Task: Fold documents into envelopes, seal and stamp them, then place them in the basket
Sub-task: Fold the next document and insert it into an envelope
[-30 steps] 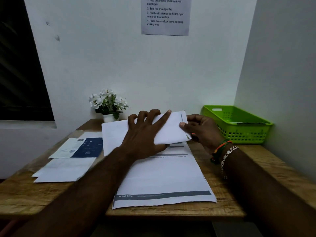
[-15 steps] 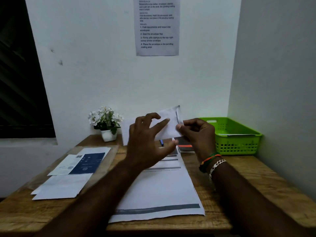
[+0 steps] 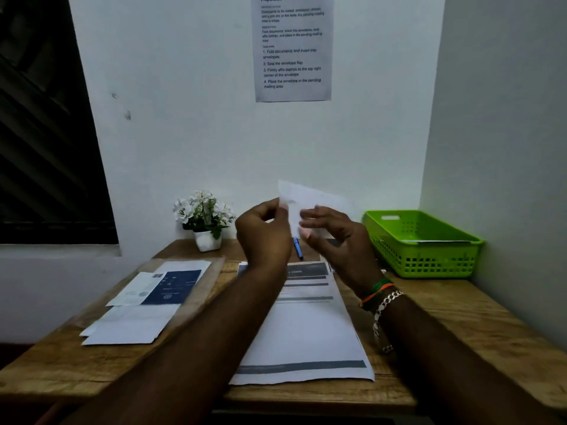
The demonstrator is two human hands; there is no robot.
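A white envelope (image 3: 310,197) is held up in the air over the back of the wooden table, blurred by motion. My left hand (image 3: 264,234) pinches its left edge and my right hand (image 3: 334,234) grips its lower right part. Below them a stack of printed documents (image 3: 306,329) lies flat in the middle of the table. The green plastic basket (image 3: 429,259) stands at the back right against the wall, with a white sheet inside it.
A blue pen (image 3: 298,248) lies behind the documents. White envelopes (image 3: 132,326) and a blue-and-white sheet (image 3: 162,286) rest on the left of the table (image 3: 460,326). A small pot of white flowers (image 3: 204,219) stands at the back. An instruction sheet (image 3: 293,47) hangs on the wall.
Both hands lifted the envelope off the documents and raised it, turning it; the left hand went from lying flat on it to pinching its edge. The view tilted upward.
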